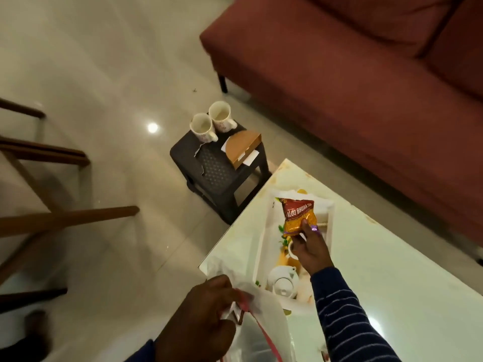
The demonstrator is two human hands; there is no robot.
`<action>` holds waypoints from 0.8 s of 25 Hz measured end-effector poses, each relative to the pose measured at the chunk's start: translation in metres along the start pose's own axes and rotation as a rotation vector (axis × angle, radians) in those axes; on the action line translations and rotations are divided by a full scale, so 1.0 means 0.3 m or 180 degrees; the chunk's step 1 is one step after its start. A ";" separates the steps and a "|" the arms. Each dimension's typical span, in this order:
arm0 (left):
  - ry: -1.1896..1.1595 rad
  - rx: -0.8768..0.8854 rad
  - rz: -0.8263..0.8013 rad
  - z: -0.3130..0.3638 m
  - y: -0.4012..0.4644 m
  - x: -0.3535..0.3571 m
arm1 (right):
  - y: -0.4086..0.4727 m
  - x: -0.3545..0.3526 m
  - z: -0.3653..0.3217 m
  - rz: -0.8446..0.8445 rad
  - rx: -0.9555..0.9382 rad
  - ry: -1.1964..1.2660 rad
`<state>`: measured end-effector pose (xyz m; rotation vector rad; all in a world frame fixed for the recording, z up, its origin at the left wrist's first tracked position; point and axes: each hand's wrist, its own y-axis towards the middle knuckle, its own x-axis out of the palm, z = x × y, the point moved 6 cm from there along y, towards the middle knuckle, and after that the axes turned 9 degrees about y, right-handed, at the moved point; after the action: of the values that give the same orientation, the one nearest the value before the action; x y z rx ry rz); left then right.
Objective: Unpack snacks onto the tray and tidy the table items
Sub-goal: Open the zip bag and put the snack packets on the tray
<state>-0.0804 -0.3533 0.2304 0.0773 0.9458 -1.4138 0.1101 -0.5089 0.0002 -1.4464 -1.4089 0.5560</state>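
My right hand grips the lower end of an orange and red snack packet, holding it just over the white printed tray on the glass-topped table. A teapot picture shows on the tray near my wrist. My left hand is closed on the edge of a white plastic bag with a pink stripe at the table's near corner. What is inside the bag is hidden.
A dark plastic stool stands beyond the table, carrying two white mugs, a brown box and paper scraps. A red sofa runs along the right. Wooden chair legs are at the left on the tiled floor.
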 end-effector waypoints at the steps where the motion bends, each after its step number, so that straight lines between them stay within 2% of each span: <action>1: -0.0062 -0.0037 -0.0030 -0.036 0.023 0.000 | 0.061 0.006 0.032 0.0054 -0.0007 0.0012; 5: -0.0248 -0.0039 -0.0175 -0.134 0.093 -0.012 | 0.278 0.070 0.085 -0.0037 -0.0130 0.0057; 9: -0.0261 0.0084 -0.0338 -0.178 0.142 -0.005 | 0.431 0.067 0.149 0.0266 0.0033 0.0356; 11: -0.0298 0.0140 -0.0339 -0.174 0.146 -0.004 | 0.437 0.045 0.168 0.0355 -0.0078 0.0022; 13: -0.0335 0.0177 -0.0262 -0.164 0.151 -0.009 | 0.356 -0.004 0.144 0.0880 -0.0416 -0.0437; 15: -0.0268 0.0203 -0.0114 -0.148 0.159 -0.010 | 0.250 -0.035 0.106 0.1114 -0.0434 -0.0690; 18: -0.0277 0.0089 0.0010 -0.106 0.161 -0.010 | -0.035 -0.011 -0.014 0.0753 -0.0885 -0.0793; 20: -0.0357 -0.0009 0.0003 -0.075 0.160 -0.006 | -0.277 0.022 -0.115 0.0153 -0.1231 -0.1007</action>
<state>-0.0509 -0.3285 0.1941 -0.0037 0.8551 -1.4013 0.1024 -0.5290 0.0877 -1.7565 -1.8090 0.5830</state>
